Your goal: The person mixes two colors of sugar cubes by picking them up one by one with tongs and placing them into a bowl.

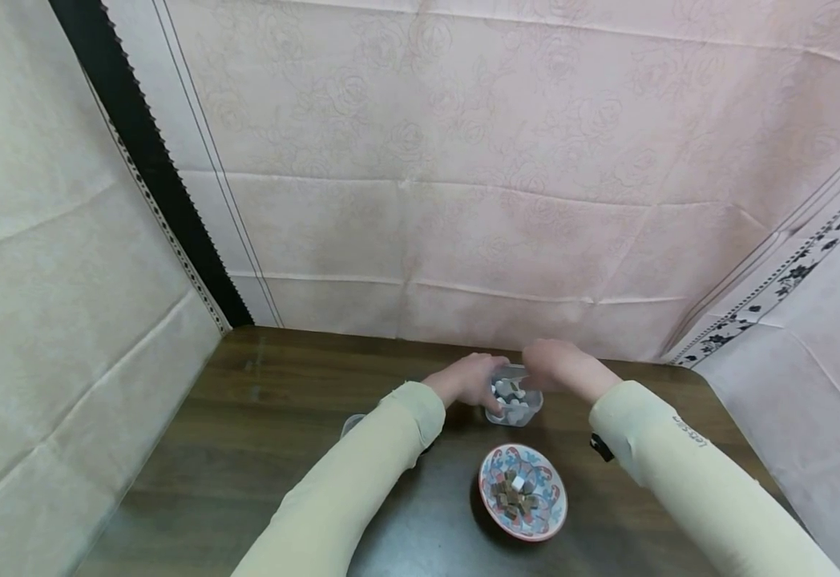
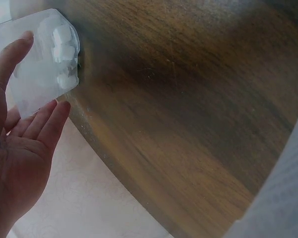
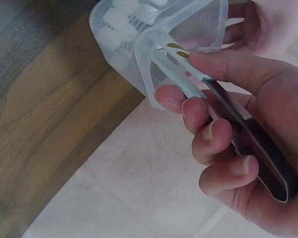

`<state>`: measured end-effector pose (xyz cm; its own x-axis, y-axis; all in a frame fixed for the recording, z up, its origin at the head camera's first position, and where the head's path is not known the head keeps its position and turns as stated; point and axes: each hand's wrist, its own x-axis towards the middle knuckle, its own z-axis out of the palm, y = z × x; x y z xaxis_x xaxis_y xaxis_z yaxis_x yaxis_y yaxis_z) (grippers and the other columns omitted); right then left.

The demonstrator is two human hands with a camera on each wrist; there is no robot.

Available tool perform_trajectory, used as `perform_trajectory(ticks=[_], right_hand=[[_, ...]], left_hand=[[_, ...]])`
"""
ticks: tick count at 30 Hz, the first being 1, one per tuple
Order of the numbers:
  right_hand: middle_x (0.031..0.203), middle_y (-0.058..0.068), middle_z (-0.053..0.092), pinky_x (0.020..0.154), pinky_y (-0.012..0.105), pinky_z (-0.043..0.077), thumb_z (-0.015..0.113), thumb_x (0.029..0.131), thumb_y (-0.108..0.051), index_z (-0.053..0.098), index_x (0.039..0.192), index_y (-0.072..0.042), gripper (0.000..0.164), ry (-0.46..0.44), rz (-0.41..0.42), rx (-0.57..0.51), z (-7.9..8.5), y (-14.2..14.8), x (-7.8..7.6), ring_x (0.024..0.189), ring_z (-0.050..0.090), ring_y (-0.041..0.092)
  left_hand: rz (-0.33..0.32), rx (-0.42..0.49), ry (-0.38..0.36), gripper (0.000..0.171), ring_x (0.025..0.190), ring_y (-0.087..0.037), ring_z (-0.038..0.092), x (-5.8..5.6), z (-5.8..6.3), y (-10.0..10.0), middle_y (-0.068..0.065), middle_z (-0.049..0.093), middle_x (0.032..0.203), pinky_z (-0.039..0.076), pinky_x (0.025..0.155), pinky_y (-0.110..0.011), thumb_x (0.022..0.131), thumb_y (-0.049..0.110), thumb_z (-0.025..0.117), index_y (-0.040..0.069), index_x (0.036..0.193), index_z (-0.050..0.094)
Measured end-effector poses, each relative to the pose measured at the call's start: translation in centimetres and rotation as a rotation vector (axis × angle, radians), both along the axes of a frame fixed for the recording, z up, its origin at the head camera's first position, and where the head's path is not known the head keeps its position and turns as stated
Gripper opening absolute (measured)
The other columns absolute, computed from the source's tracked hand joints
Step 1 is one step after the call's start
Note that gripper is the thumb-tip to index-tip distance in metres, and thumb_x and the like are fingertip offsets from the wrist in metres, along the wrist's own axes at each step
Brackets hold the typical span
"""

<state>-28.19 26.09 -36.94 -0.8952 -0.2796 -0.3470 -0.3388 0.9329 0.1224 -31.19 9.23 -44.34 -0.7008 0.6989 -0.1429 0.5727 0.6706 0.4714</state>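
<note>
A clear plastic container (image 1: 517, 416) is held by the left hand (image 1: 469, 378) near the tabletop's (image 1: 247, 481) far edge, with tongs (image 3: 263, 142) gripped inside it by the right hand (image 1: 559, 369). Likely light, slick and flexible, it is best steadied by its walls.

Pale creased cloth (image 1: 391, 232) around a wooden table (image 1: 218, 449)

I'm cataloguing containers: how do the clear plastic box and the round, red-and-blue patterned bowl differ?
The clear plastic box is squarish and transparent; the round, red-and-blue patterned bowl is opaque. The box holds white pieces; the bowl holds mostly brown pieces. The person's left hand grips the box, while no hand touches the bowl. Both are open on top.
</note>
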Motion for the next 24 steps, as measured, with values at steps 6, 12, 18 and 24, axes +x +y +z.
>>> perform_trajectory(ticks=[6, 12, 18, 24], right_hand=[[0.063, -0.003, 0.052, 0.051, 0.027, 0.039, 0.077, 0.096, -0.027, 0.062, 0.068, -0.015, 0.033, 0.005, 0.034, -0.058, 1.0, 1.0, 0.7, 0.056, 0.046, 0.013], [0.054, -0.009, 0.042, 0.049, 0.023, 0.029, 0.075, 0.097, -0.026, 0.053, 0.059, -0.020, 0.044, 0.013, 0.085, -0.136, 2.4, 1.8, 2.2, 0.050, 0.036, 0.007], [0.053, -0.012, 0.038, 0.048, 0.022, 0.027, 0.077, 0.096, -0.025, 0.049, 0.057, -0.022, 0.049, 0.068, 0.142, -0.186, 4.0, 2.5, 4.1, 0.050, 0.034, 0.005], [0.054, -0.014, 0.039, 0.049, 0.024, 0.027, 0.077, 0.098, -0.030, 0.054, 0.060, -0.023, 0.045, 0.073, 0.137, -0.242, 5.3, 3.3, 6.2, 0.050, 0.033, 0.004]], left_hand=[[-0.009, 0.000, 0.019, 0.089, 0.142, -0.023, 0.052, 0.0, -0.1, 0.1, -0.007, 0.059, 0.153, 0.045, 0.117, -0.033, 0.086, 0.034, 0.092, 0.013, 0.160, 0.048], [-0.012, 0.003, 0.035, 0.089, 0.142, -0.024, 0.052, -0.1, -0.2, 0.2, -0.007, 0.060, 0.152, 0.044, 0.118, -0.033, 0.085, 0.034, 0.092, 0.012, 0.160, 0.049], [-0.014, 0.004, 0.034, 0.087, 0.141, -0.023, 0.053, 0.0, -0.2, 0.1, -0.008, 0.060, 0.151, 0.046, 0.116, -0.033, 0.086, 0.033, 0.092, 0.013, 0.159, 0.049], [-0.024, 0.005, 0.047, 0.087, 0.141, -0.023, 0.053, 0.1, -0.1, 0.0, -0.007, 0.061, 0.150, 0.046, 0.115, -0.031, 0.085, 0.033, 0.092, 0.013, 0.158, 0.050]])
